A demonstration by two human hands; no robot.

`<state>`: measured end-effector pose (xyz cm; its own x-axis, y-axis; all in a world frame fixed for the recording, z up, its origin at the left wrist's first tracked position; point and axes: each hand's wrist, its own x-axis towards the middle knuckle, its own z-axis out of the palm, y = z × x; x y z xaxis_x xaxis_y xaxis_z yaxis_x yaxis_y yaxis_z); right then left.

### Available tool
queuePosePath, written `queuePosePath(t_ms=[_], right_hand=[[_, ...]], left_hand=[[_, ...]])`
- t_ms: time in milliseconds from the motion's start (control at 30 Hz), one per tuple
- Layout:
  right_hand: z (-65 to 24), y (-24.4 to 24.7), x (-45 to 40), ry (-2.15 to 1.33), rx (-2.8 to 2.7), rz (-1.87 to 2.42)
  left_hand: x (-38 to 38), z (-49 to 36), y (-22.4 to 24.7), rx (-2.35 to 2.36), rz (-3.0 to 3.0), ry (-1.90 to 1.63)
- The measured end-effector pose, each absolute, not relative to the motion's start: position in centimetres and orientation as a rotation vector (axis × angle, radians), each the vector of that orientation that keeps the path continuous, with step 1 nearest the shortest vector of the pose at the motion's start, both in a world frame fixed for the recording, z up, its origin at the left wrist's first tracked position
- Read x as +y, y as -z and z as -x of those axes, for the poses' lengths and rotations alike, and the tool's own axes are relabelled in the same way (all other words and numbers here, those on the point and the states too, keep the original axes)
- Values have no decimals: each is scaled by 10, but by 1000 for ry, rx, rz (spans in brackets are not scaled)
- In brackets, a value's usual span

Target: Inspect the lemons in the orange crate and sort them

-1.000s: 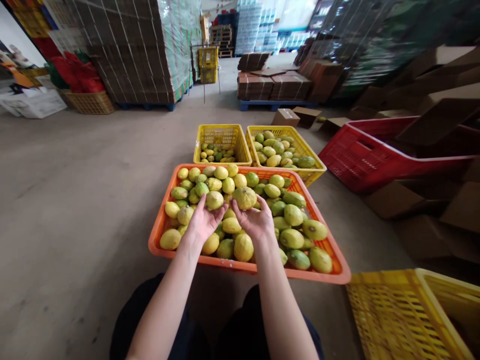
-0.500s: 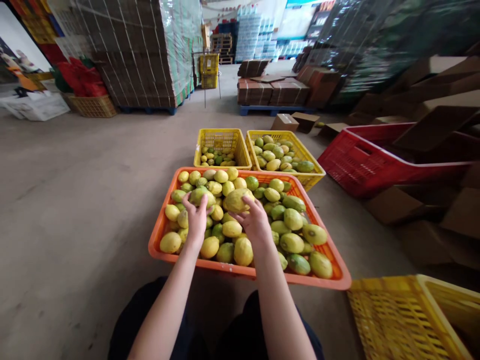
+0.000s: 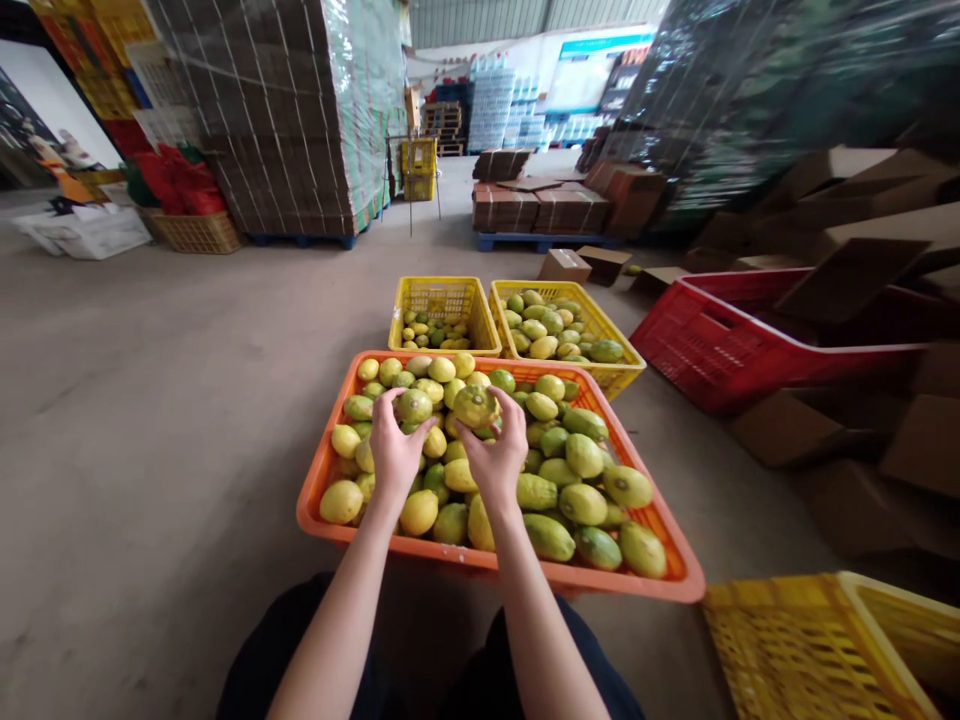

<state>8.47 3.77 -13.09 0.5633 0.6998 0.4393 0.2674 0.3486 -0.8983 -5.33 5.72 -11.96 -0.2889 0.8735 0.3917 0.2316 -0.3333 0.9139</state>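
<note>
My left hand (image 3: 396, 440) is closed round a small green-yellow papaya (image 3: 414, 405), its round end facing me. In my right hand (image 3: 496, 435) is a second papaya (image 3: 476, 406), greenish-yellow and a bit larger, gripped between thumb and fingers. Both fruits are held up side by side over a shallow orange crate (image 3: 480, 570). Many yellow and green papayas, such as a long green one (image 3: 549, 538), fill that crate. My wrists and forearms cover part of the fruit at its near side.
Two yellow crates stand just beyond: the left (image 3: 487, 318) holds fewer papayas than the right (image 3: 626, 372). To the right are a red crate (image 3: 697, 350), open cardboard boxes (image 3: 795, 415) and a yellow crate (image 3: 787, 640). Wrapped pallet stacks (image 3: 277, 120) and flattened cartons (image 3: 540, 210) stand farther back.
Both papayas have been turned so that their ends face me. My right hand has rotated and shifted slightly left. The camera view has tilted up a little.
</note>
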Motion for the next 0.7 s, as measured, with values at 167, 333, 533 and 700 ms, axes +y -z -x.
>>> queuePosePath(t_ms=[167, 333, 533, 700], right_hand=[[-83, 125, 42, -790, -456, 1075], [-98, 123, 44, -1221, -160, 792], [-106, 123, 41, -1357, -50, 632], [-105, 128, 41, -1380, -154, 532]], left_hand=[[58, 53, 110, 1177, -969, -1517], [53, 56, 101, 859, -621, -1365], [52, 59, 91, 661, -262, -1232], [50, 59, 84, 575, -170, -1199]])
